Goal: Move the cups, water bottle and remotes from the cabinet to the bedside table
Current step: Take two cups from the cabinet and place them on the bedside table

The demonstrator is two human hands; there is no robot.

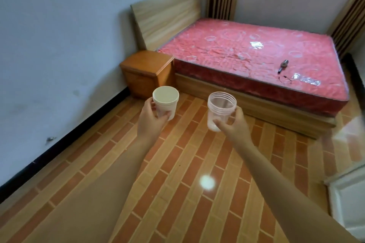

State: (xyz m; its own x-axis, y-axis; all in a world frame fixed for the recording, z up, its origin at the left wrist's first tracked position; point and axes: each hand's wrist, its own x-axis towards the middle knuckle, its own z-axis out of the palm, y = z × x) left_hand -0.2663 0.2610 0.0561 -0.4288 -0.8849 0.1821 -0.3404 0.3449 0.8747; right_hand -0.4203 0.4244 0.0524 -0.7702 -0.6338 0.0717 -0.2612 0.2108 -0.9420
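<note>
My left hand (150,119) grips a white opaque cup (166,99) near its base, held upright over the floor. My right hand (233,124) holds a clear plastic cup (221,107) with a ribbed rim, also upright, fingers curled round its lower half. Both cups hang in the air in front of me. The orange wooden bedside table (147,69) stands beyond the white cup, against the wall beside the bed; its top is bare. The cabinet, water bottle and remotes are out of view.
A bed with a red mattress (256,55) and wooden headboard (166,16) fills the right. A small dark tool (282,65) and plastic packets lie on it. Brick-pattern tile floor (177,183) stretches ahead. A white door or panel (347,199) stands at the right edge.
</note>
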